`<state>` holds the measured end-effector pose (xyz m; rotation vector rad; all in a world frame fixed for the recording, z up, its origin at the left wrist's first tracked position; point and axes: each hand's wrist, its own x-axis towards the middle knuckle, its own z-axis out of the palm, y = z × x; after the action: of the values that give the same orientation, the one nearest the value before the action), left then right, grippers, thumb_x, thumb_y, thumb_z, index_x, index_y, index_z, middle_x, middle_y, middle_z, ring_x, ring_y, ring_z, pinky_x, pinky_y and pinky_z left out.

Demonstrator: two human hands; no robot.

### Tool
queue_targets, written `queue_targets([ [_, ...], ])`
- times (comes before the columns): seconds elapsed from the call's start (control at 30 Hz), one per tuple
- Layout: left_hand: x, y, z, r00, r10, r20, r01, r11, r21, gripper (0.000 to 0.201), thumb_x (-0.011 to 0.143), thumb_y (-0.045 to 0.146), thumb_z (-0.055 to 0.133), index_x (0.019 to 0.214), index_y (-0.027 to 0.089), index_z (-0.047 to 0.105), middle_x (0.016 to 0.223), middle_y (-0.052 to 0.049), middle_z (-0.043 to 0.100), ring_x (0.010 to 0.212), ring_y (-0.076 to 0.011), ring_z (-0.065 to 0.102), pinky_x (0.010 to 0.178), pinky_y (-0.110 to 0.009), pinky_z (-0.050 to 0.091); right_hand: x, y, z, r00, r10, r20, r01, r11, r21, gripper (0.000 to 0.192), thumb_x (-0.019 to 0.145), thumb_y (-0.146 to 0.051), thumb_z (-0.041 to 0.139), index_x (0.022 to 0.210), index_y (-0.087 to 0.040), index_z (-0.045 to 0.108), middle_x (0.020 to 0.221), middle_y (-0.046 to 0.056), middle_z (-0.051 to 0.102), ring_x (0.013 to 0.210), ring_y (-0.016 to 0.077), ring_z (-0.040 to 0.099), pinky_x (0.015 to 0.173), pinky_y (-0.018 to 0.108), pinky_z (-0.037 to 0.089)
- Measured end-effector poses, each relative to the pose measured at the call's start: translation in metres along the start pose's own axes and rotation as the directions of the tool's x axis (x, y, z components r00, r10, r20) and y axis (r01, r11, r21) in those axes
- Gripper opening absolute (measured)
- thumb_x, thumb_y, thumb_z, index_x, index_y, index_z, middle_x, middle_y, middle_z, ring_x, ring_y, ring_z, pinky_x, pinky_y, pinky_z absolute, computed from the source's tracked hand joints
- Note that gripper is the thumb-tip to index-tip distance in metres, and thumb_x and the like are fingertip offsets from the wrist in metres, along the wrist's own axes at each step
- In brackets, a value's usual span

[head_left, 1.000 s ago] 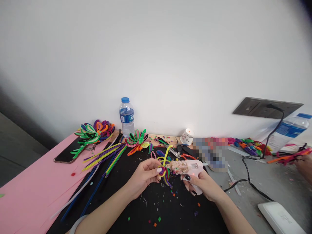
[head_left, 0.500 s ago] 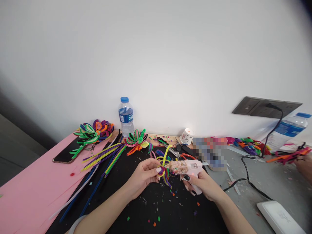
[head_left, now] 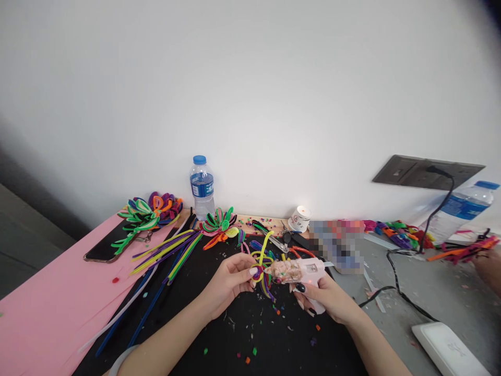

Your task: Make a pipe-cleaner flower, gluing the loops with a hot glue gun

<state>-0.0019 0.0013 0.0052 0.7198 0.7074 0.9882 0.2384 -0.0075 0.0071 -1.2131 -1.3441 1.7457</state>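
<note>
My left hand (head_left: 229,282) pinches the pipe-cleaner flower (head_left: 262,267) at counter centre; right hand (head_left: 326,298) grips the glue gun (head_left: 299,271), nozzle touching at 3 o'clock. Squeeze lightly, keep fingers clear.

Fuzzy pipe-cleaner flower (head_left: 263,265), glossy plastic glue gun (head_left: 303,271), matt black mat (head_left: 250,334).

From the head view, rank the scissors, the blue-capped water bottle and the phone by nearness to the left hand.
1. Scissors: just beyond the left hand, to its right.
2. Water bottle: farther back, by the wall.
3. Phone: far left, on the pink sheet.
</note>
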Motion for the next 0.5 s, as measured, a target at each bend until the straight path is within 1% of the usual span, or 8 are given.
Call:
queue_targets([
  [0.3, -0.0010, -0.0001, -0.0013, 1.000, 0.000, 0.010, 0.000, 1.000, 0.000, 0.014, 0.070, 0.020, 0.071, 0.080, 0.015, 0.061, 0.063, 0.002, 0.060, 0.055, -0.0076, 0.054, 0.054, -0.019, 0.044, 0.0003, -0.0011, -0.0002, 1.000, 0.023, 0.012, -0.022, 0.999, -0.040, 0.039, 0.067, -0.049, 0.068, 0.071, -0.013, 0.055, 0.052, -0.001, 0.056, 0.040, 0.0041, 0.039, 0.037, 0.016, 0.029],
  [0.5, -0.0015, -0.0019, -0.0023, 0.999, 0.006, 0.036, -0.006, 1.000, 0.007, 0.014, 0.071, 0.018, 0.070, 0.081, 0.015, 0.062, 0.065, 0.002, 0.059, 0.055, -0.0072, 0.053, 0.054, -0.019, 0.045, 0.0012, -0.0002, -0.0008, 1.000, -0.018, -0.002, 0.018, 1.000, 0.006, 0.039, 0.067, -0.048, 0.068, 0.078, -0.012, 0.056, 0.054, -0.001, 0.057, 0.042, 0.0046, 0.039, 0.038, 0.016, 0.031],
])
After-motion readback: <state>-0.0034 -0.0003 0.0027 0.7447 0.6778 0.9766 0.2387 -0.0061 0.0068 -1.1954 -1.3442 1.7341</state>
